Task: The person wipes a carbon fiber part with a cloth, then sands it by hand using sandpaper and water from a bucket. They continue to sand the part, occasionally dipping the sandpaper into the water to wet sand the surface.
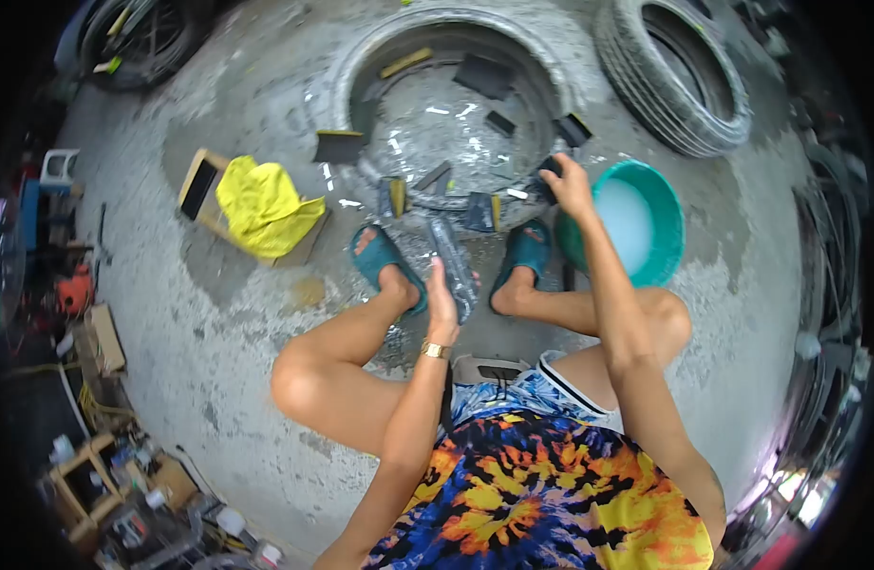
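My left hand (441,306) is closed around a long, dark, wet piece (450,256) with a glossy surface; its exact kind I cannot make out. My right hand (572,186) grips a small dark block (548,180) at the near right rim of a tire (347,71) lying flat. Water stands inside the tire. Several dark pieces, some with yellow faces, rest on its rim and inside it, among them a black-and-yellow block (483,212) at the near edge and a dark flat piece (339,146) at the left.
Right of the tire stands a green basin (672,237) of cloudy liquid. A second tire (636,81) leans at the back right. A yellow cloth (262,204) covers part of a wooden box (192,180) at the left. Clutter and wooden frames (85,484) line the left side.
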The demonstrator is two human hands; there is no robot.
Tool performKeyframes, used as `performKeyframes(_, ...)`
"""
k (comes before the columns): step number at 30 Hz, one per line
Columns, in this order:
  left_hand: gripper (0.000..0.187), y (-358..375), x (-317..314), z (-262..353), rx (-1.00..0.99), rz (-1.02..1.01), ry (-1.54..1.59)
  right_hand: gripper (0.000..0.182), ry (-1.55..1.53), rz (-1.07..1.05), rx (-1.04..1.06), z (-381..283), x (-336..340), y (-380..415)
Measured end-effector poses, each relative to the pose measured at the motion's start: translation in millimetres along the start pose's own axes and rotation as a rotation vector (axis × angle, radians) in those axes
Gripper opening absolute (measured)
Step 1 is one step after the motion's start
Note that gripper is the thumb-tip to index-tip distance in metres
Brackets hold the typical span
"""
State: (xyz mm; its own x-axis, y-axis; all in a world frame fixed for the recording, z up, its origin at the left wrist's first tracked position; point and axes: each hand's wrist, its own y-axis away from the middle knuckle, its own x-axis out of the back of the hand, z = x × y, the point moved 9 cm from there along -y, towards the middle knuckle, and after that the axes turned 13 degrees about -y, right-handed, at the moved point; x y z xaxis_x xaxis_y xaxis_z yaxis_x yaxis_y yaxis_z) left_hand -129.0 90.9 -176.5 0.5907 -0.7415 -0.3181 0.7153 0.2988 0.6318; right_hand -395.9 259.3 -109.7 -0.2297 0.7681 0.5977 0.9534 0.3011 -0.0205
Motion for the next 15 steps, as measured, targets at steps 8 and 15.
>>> performKeyframes(8, 0.052, -6, 3, -3, -0.013, 0.014, 0.075, 0.038, 0.343, 0.241, 0.238, -40, 13, 1)
performKeyframes(15, 0.052, -15, 2, -15, 0.027, -0.027, 0.094, 0.043, -0.045, -0.258, 0.289, -159, -162, 4)
